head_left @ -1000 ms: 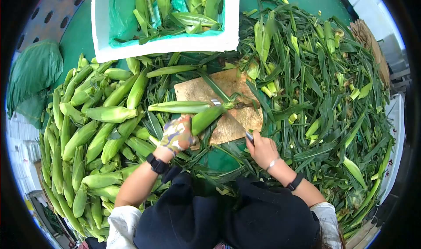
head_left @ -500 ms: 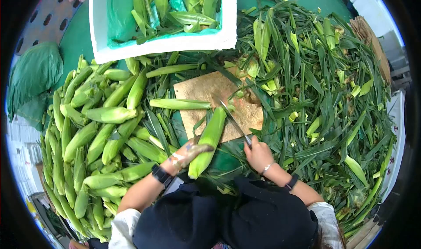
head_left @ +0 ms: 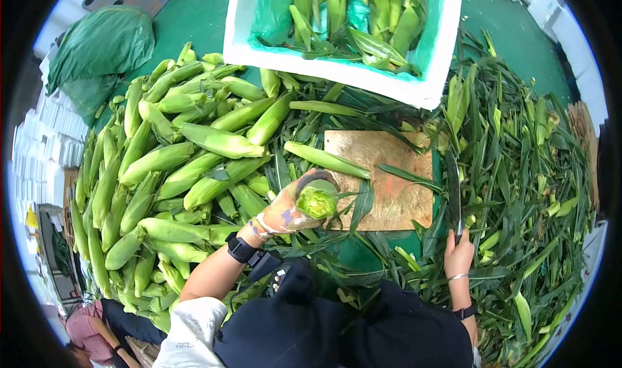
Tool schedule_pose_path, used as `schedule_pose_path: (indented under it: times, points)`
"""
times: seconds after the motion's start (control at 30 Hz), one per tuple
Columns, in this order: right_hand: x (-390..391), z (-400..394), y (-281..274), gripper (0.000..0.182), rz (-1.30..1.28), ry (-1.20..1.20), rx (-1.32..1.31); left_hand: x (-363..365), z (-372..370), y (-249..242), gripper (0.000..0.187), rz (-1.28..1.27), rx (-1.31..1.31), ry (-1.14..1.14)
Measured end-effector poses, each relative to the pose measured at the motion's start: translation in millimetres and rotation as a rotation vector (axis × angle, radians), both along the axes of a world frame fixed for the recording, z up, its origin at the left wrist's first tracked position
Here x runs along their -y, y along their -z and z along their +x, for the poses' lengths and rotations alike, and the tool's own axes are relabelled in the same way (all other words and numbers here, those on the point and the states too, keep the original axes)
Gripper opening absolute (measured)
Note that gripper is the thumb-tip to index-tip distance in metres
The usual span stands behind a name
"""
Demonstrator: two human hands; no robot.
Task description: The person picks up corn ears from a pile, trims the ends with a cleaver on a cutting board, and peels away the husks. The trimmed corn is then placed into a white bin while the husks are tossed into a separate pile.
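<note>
An ear of corn [head_left: 317,203] in green husk is gripped by my gloved left hand [head_left: 284,211], its pale cut end turned up towards me. It is held over the left edge of the wooden cutting board [head_left: 395,206]. My right hand [head_left: 459,258] is closed round the handle of a knife [head_left: 455,193], whose blade points away from me, right of the board and over loose leaves. Across the board's left part lies a slim green husk piece [head_left: 327,159]. Leaf strips are scattered on the board.
Many unshucked ears [head_left: 165,164] are heaped on the left. A large pile of stripped leaves [head_left: 518,186] covers the right. Behind the board stands a white foam box [head_left: 337,76] with corn inside. A green sack [head_left: 103,44] lies back left; another person [head_left: 91,329] is at lower left.
My left hand has raised the ear and tipped its cut end towards me. The knife has moved off the board to the right. The whole view has shifted.
</note>
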State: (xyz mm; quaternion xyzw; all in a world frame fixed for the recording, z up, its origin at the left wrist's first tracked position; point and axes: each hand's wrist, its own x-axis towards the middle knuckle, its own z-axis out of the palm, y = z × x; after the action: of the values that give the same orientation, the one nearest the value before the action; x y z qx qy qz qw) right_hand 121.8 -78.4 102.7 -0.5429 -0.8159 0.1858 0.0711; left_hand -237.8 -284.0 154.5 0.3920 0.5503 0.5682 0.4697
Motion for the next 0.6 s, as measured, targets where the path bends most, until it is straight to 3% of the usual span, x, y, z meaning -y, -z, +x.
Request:
schedule_pose_path:
  times: [0.07, 0.1, 0.2, 0.27, 0.33, 0.47, 0.5, 0.53, 0.57, 0.6]
  points:
    - [13, -18, -9, 0.022, -0.041, -0.078, -0.154, 4, 1, 5, 0.071, -0.008, -0.014, -0.032]
    - [21, -29, -17, 0.021, -0.115, -0.101, -0.242, 5, -2, -10, 0.072, -0.102, -0.33, -0.016]
    - [44, -72, -34, 0.021, -0.435, -0.28, -0.338, 14, 1, -14, 0.063, -0.169, -0.301, -0.2]
    - [56, -94, -15, 0.022, -0.57, -0.463, -0.3, 24, -9, -27, 0.059, -0.232, -0.785, -0.237]
    - [68, -113, -2, 0.025, -0.717, -0.571, -0.213, 38, -14, -46, 0.062, -0.338, -0.935, -0.306]
    - [52, -108, 22, 0.026, -0.578, -0.405, -0.234, 117, -56, -100, 0.065, -0.582, -1.36, -0.596]
    - [39, -97, 28, 0.025, -0.465, -0.302, -0.325, 156, -81, -108, 0.066, -0.638, -1.577, -0.644]
    - [19, -87, 30, 0.025, -0.407, -0.168, -0.26, 209, -111, -110, 0.066, -0.79, -1.51, -0.802]
    - [-2, -75, 33, 0.024, -0.319, -0.058, -0.419, 247, -132, -128, 0.068, -0.875, -1.488, -0.946]
    - [-31, -58, 46, 0.024, -0.108, -0.029, -0.415, 302, -156, -140, 0.069, -1.131, -1.581, -1.057]
